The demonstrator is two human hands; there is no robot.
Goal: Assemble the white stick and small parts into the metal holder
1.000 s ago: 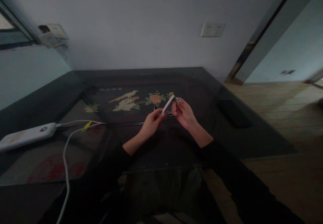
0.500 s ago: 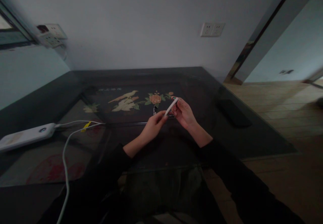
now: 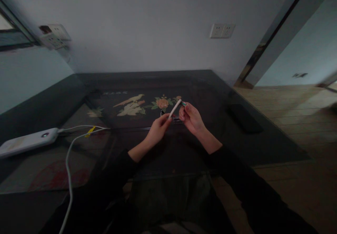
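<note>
Two hands, left hand (image 3: 157,130) and right hand (image 3: 191,118), grasp a white stick (image 3: 174,109) over the dark glass table (image 3: 263,142).

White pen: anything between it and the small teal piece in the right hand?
Nothing visible. The left hand holds the white pen tilted up, its tip just beside the teal piece pinched in the right hand; only air between.

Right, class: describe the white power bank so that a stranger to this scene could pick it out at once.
Start at the dark glass-topped table and follow it to its left edge. There lies the power bank, a flat white slab with a white cable plugged into its right end. It is the only large pale thing on the dark top.
</note>
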